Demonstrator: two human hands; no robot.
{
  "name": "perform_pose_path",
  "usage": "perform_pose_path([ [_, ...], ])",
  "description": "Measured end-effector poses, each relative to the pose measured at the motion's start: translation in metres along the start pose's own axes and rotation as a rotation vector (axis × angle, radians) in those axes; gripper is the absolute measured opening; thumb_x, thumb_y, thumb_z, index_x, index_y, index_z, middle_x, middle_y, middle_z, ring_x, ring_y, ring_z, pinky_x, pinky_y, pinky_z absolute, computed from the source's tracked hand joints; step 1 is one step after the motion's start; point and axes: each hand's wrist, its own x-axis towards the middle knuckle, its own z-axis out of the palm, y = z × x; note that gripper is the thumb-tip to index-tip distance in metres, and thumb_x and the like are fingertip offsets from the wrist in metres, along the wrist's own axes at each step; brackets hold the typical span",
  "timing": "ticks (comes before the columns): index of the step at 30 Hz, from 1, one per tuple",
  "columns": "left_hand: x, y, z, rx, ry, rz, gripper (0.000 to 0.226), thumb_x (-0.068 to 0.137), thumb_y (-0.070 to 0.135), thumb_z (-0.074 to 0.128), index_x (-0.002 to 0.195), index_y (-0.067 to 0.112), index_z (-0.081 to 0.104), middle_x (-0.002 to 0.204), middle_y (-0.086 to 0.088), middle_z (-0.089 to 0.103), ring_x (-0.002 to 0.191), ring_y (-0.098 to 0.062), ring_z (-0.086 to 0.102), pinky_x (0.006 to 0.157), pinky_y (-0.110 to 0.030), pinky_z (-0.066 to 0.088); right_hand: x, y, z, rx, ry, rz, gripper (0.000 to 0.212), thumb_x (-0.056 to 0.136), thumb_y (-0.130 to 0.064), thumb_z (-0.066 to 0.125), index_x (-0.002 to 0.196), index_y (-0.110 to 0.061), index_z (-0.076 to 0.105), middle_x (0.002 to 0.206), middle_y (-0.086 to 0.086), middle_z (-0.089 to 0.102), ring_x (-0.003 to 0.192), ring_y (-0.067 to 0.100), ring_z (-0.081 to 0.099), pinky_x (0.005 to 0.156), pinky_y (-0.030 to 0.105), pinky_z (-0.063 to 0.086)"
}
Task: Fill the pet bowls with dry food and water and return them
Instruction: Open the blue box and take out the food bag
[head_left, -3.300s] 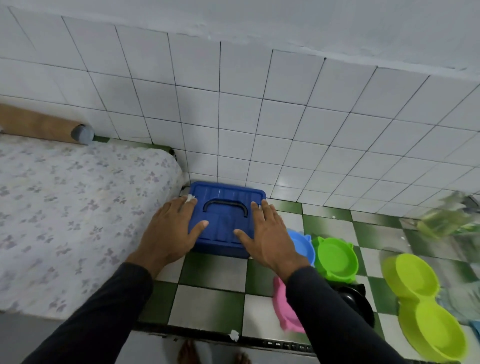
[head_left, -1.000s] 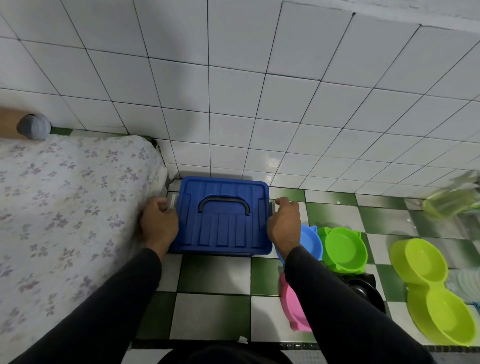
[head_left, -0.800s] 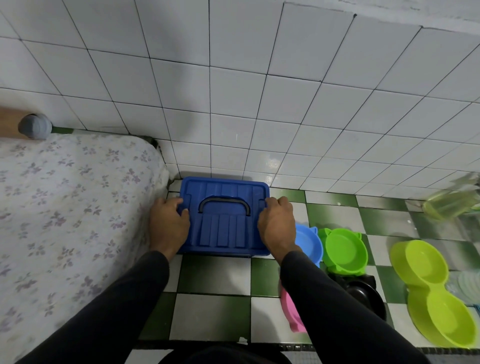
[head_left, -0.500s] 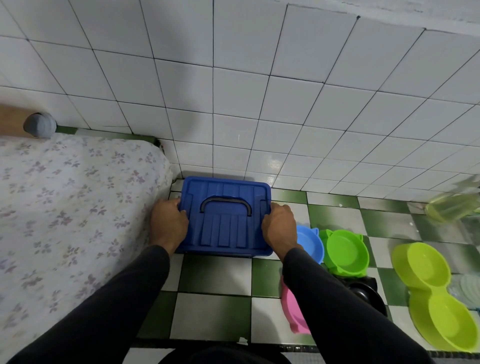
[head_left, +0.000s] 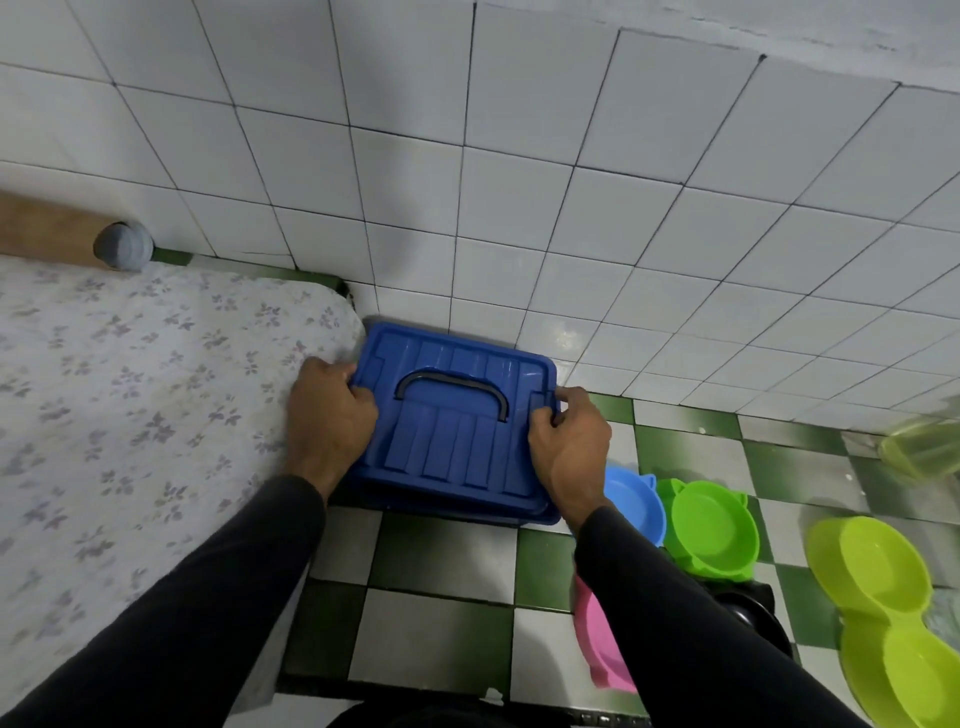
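A blue plastic storage box with a lid (head_left: 457, 415) and a dark handle sits on the checkered floor against the tiled wall. My left hand (head_left: 330, 413) grips the lid's left edge and my right hand (head_left: 569, 441) grips its right edge, fingers curled round the rim. The lid looks tilted and slightly lifted off the box. To the right lie empty pet bowls: a blue one (head_left: 631, 504), a green one (head_left: 714, 525), a pink one (head_left: 597, 649) partly behind my right sleeve, a black one (head_left: 753, 618) and a yellow-green double bowl (head_left: 883, 613).
A mattress with a flowered sheet (head_left: 130, 415) lies close on the left, touching the box. A brown roll (head_left: 62, 231) rests at its far edge. A blurred translucent green container (head_left: 919, 447) is at the far right. White tiled wall (head_left: 519, 182) stands behind.
My hands went from lying flat on the lid to the side latches, then took hold of the lid's edges. The lid now sits tilted and raised off the box.
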Motion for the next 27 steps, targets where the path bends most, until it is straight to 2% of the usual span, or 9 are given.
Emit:
perform_pose_path([
  [3,0.013,-0.014,-0.028,0.066,0.059,0.082,0.014,0.09,-0.004,0.054,0.086,-0.013,0.065,0.083,-0.015,0.051,0.075,-0.026,0.047,0.066,-0.036,0.036,-0.008,-0.021,0.014,0.075,-0.022,-0.052,0.011,0.092,-0.024,0.061,0.102,-0.02,0.059,0.074,-0.004,0.064,0.066,0.008,0.06,0.057,0.012,0.043],
  [5,0.021,-0.03,-0.05,0.081,0.099,0.071,0.016,0.093,-0.002,0.054,0.086,-0.006,0.068,0.086,-0.017,0.055,0.077,-0.031,0.053,0.066,-0.039,0.043,-0.015,-0.041,0.028,0.141,-0.059,-0.125,0.012,0.093,-0.023,0.063,0.098,-0.027,0.053,0.067,-0.007,0.062,0.065,0.002,0.061,0.051,0.009,0.043],
  [9,0.035,-0.07,-0.099,0.1,0.178,-0.062,0.028,0.093,-0.001,0.056,0.116,-0.002,0.074,0.114,-0.024,0.069,0.103,-0.039,0.065,0.09,-0.04,0.052,-0.034,-0.087,0.065,0.21,-0.122,-0.209,0.015,0.092,-0.021,0.068,0.097,-0.025,0.055,0.063,-0.009,0.059,0.06,-0.005,0.059,0.052,0.007,0.042],
  [11,0.038,-0.09,-0.122,0.111,0.209,-0.113,0.027,0.09,-0.004,0.055,0.107,-0.002,0.076,0.106,-0.022,0.074,0.095,-0.037,0.067,0.082,-0.034,0.05,-0.046,-0.108,0.085,0.198,-0.168,-0.252,0.014,0.092,-0.023,0.069,0.102,-0.022,0.058,0.062,-0.011,0.056,0.065,-0.011,0.058,0.052,0.006,0.041],
  [13,0.04,-0.111,-0.144,0.11,0.232,-0.142,0.028,0.088,-0.005,0.054,0.104,-0.001,0.077,0.102,-0.022,0.075,0.091,-0.037,0.068,0.08,-0.032,0.049,-0.059,-0.127,0.104,0.205,-0.244,-0.3,0.017,0.094,-0.024,0.068,0.109,-0.018,0.062,0.065,-0.011,0.058,0.064,-0.005,0.06,0.055,0.012,0.047],
  [16,0.041,-0.141,-0.172,0.105,0.228,-0.214,0.036,0.09,-0.004,0.053,0.119,0.0,0.074,0.12,-0.021,0.073,0.107,-0.037,0.067,0.094,-0.03,0.047,-0.079,-0.153,0.128,0.2,-0.347,-0.354,0.022,0.096,-0.025,0.067,0.113,-0.011,0.066,0.078,-0.004,0.065,0.069,0.009,0.062,0.069,0.038,0.058],
  [19,0.04,-0.167,-0.191,0.085,0.208,-0.281,0.041,0.091,-0.008,0.054,0.127,-0.001,0.07,0.131,-0.021,0.068,0.12,-0.036,0.063,0.104,-0.028,0.043,-0.094,-0.174,0.146,0.137,-0.414,-0.431,0.024,0.097,-0.028,0.066,0.114,-0.01,0.068,0.096,0.006,0.069,0.086,0.02,0.065,0.078,0.038,0.056],
  [22,0.041,-0.184,-0.204,0.056,0.194,-0.306,0.044,0.089,-0.013,0.056,0.129,-0.002,0.069,0.134,-0.021,0.066,0.124,-0.035,0.061,0.103,-0.023,0.039,-0.104,-0.188,0.158,0.047,-0.478,-0.489,0.029,0.097,-0.031,0.066,0.117,-0.01,0.069,0.109,0.009,0.067,0.098,0.023,0.063,0.084,0.029,0.05],
  [27,0.044,-0.204,-0.216,0.043,0.162,-0.34,0.041,0.089,-0.007,0.062,0.128,0.0,0.07,0.134,-0.018,0.067,0.123,-0.032,0.062,0.101,-0.021,0.038,-0.111,-0.207,0.169,-0.085,-0.587,-0.552,0.028,0.101,-0.033,0.06,0.114,-0.01,0.069,0.109,0.009,0.061,0.1,0.022,0.059,0.087,0.028,0.048],
])
